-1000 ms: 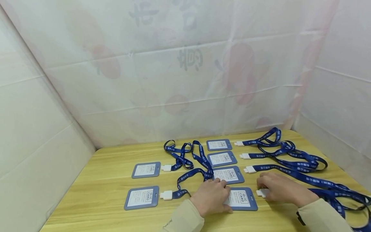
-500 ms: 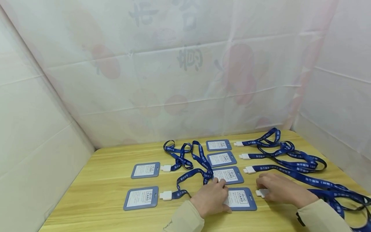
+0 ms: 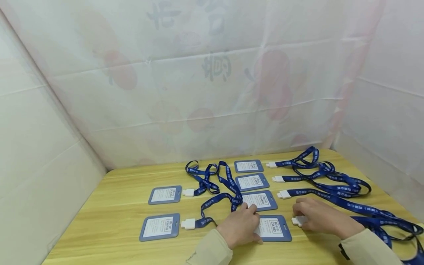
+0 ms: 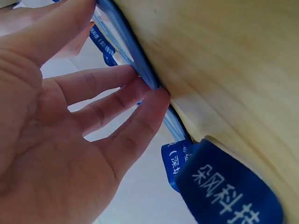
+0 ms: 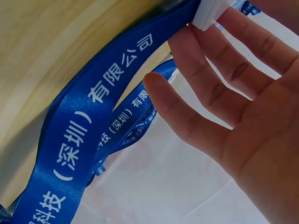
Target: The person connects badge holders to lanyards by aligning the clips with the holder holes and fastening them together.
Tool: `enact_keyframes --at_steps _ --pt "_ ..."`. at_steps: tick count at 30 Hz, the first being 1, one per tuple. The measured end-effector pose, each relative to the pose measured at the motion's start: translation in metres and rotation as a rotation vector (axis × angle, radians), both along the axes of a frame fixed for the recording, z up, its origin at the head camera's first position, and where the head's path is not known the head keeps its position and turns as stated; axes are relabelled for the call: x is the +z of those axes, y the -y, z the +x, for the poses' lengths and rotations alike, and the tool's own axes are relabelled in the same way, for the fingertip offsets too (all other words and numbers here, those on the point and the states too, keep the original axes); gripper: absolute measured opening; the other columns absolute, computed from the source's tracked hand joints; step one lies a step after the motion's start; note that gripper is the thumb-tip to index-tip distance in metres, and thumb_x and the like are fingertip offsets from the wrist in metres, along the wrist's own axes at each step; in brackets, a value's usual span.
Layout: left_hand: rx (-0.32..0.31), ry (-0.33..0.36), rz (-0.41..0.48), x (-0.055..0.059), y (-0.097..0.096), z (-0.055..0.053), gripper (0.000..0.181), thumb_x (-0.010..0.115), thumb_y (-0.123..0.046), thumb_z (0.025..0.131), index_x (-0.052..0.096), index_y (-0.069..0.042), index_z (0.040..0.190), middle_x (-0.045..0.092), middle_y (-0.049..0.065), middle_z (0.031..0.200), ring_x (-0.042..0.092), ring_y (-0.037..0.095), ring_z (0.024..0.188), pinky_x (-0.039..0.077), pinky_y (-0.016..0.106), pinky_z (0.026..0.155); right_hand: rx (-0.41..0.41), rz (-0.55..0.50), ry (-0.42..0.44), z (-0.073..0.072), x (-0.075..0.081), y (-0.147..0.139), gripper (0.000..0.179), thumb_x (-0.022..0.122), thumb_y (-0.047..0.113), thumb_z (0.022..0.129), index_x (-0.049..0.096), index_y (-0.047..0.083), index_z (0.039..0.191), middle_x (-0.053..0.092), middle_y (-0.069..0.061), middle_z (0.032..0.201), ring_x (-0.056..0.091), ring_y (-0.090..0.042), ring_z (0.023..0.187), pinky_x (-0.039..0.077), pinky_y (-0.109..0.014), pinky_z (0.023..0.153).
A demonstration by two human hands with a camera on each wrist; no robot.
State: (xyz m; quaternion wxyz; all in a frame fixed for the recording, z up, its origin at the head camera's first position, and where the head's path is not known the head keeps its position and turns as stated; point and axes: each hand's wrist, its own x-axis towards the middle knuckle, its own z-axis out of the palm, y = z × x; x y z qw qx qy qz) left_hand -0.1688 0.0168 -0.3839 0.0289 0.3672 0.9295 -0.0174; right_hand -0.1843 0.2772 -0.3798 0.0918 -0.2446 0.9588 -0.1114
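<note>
In the head view my left hand (image 3: 237,226) holds the nearest blue ID card holder (image 3: 275,229) of the right-hand column, thumb at its near edge and fingers at its far edge. The left wrist view shows the fingertips against the edge of that holder (image 4: 135,49), which lies on the table. My right hand (image 3: 322,218) pinches the white clip (image 3: 299,221) of a blue lanyard, just right of the holder's slot; clip and holder are apart. White lettering runs along the lanyard strap (image 5: 70,140) in the right wrist view, with the clip (image 5: 210,13) at the fingertips.
Three more holders (image 3: 259,200) line up behind the held one, each facing a white-clipped lanyard (image 3: 344,202). Two holders (image 3: 159,227) with two lanyards (image 3: 207,202) lie at left. The wooden table (image 3: 99,235) ends at white cloth walls (image 3: 165,110).
</note>
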Motion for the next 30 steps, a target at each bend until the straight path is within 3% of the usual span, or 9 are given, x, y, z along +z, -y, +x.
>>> enact_keyframes --at_steps 17,30 --pt "0.023 0.026 0.011 -0.0019 -0.0035 0.0026 0.053 0.082 -0.054 0.078 0.074 -0.016 0.114 0.056 -0.008 0.111 0.045 0.011 0.093 0.047 0.020 0.079 0.058 -0.008 -0.043 0.0045 -0.0019 0.0037 0.025 0.087 0.005 0.075 0.073 0.018 0.090 0.057 0.009 0.089 0.054 -0.009 0.075 0.057 -0.037 0.070" --pt "0.047 0.025 -0.018 -0.0006 -0.0047 0.0025 0.058 0.080 -0.056 0.079 0.072 -0.017 0.122 0.055 -0.008 0.114 0.045 0.011 0.095 0.048 0.020 0.080 0.084 -0.011 -0.075 0.0042 -0.0016 0.0067 0.025 0.086 0.003 0.074 0.074 0.018 0.090 0.056 0.010 0.088 0.052 -0.007 0.074 0.056 -0.034 0.067"
